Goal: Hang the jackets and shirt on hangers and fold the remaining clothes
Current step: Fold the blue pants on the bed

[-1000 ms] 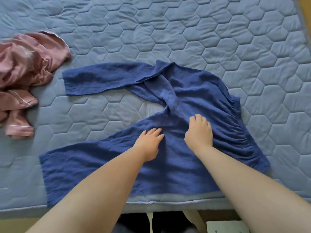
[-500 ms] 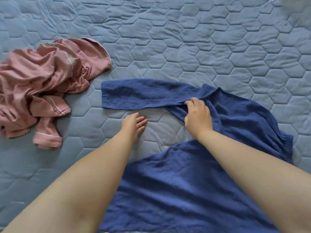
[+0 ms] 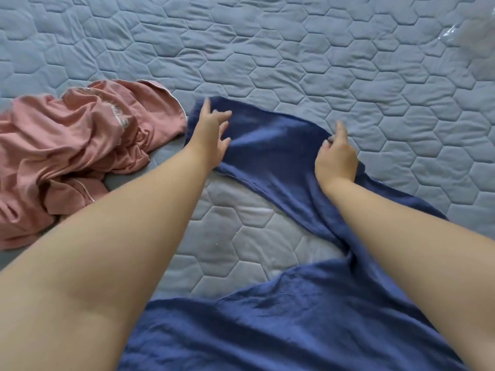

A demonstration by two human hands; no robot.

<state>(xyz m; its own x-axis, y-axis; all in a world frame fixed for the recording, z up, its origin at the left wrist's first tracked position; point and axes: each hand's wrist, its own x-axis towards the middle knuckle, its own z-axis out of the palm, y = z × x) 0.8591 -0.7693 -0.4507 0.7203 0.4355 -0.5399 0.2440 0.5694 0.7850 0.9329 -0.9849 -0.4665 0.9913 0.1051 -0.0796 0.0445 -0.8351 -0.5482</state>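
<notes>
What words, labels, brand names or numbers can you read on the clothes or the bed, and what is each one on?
No text can be read in this view.
On the pink garment, a pale patch might be a tag, too blurred to read.
On the blue trousers, no print or label shows.
On the quilted cover, only stitched hexagons.

Left hand (image 3: 211, 135) flat on blue trousers (image 3: 270, 148), right hand (image 3: 336, 160) pinching them, quilted mattress (image 3: 294, 49)
</notes>
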